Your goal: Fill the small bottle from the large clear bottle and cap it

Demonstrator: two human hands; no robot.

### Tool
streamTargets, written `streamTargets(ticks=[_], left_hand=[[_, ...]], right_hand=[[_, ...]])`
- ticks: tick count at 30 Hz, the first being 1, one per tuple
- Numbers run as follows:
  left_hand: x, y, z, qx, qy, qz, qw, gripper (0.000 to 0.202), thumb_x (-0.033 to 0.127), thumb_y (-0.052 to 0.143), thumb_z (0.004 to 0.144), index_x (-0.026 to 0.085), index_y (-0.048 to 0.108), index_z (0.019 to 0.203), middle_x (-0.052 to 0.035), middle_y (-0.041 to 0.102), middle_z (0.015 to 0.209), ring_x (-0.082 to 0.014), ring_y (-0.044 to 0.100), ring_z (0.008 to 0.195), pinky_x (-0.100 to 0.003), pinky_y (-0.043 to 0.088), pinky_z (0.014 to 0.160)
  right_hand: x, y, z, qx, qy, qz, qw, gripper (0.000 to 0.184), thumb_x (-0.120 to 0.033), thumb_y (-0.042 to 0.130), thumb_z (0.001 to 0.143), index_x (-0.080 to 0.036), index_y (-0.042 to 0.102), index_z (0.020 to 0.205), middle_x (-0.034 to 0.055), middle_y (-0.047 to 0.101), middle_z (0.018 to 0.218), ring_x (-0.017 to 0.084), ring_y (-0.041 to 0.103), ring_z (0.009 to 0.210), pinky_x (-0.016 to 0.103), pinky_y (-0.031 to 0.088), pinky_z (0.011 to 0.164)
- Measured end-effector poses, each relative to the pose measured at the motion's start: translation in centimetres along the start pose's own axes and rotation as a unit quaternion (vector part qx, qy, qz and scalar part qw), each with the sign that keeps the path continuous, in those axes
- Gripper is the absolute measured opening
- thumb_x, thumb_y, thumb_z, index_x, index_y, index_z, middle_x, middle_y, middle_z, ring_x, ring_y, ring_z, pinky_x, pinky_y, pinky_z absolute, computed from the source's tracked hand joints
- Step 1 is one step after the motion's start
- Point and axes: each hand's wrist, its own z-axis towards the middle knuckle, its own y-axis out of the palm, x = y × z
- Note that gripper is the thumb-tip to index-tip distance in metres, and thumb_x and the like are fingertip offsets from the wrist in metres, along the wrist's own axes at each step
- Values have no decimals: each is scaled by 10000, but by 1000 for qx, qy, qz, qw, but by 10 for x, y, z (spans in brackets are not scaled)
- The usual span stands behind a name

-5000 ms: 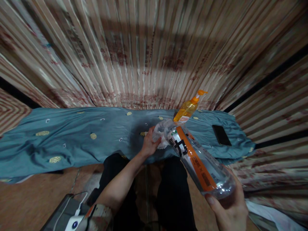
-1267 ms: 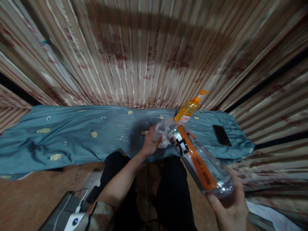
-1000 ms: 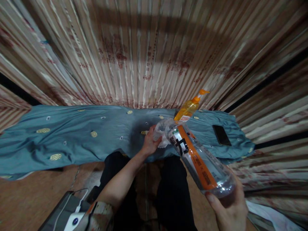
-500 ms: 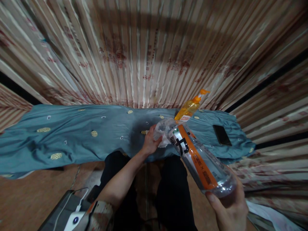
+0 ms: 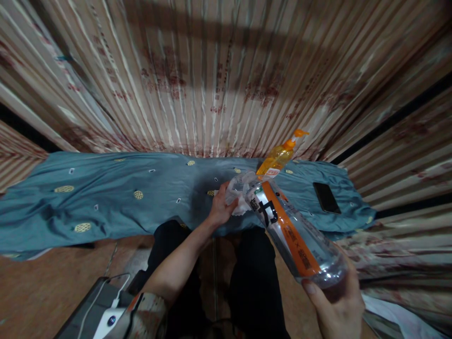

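Note:
My right hand (image 5: pixel 339 296) grips the base of a large clear water bottle (image 5: pixel 293 235) with an orange and silver label. The bottle lies tilted, its neck end up and to the left. My left hand (image 5: pixel 221 205) is closed round a translucent plastic cup (image 5: pixel 237 186) at the bottle's neck end. The bottle's mouth is hidden by the clear plastic, and I cannot tell whether liquid flows. White crumpled tissue (image 5: pixel 241 207) shows just below the cup. Behind the bottle stands a pump bottle (image 5: pixel 277 157) of amber liquid with an orange top.
A teal patterned cloth (image 5: pixel 116 188) covers the long low surface before my knees. A black phone (image 5: pixel 326 197) lies on its right part. Pleated curtains (image 5: pixel 212 84) hang behind and at both sides. A white device with a cable (image 5: pixel 109 322) is at lower left.
The view has shifted very slightly. Both hands, the tilted bottle and the cup keep nearly the same places.

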Motion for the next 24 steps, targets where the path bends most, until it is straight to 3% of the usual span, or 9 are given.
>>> streamTargets(ticks=[15,24], left_hand=[[-1,0,0,2,-2,25,1000,518,367,666,806,202,490,1264,-63,673,1114,-224,670,999,-377,539,900],[-6,0,0,4,1,23,1000,540,342,671,784,197,482,1268,-61,664,1129,-222,659,1022,-386,523,942]], right_hand=[[-1,-1,2,6,-55,-26,998,838,-487,780,634,-179,486,1356,89,610,1239,310,552,1211,421,447,1031],[0,-1,3,-7,-18,-12,1000,937,-510,784,625,-166,428,1421,117,588,1289,336,539,1231,437,436,1033]])
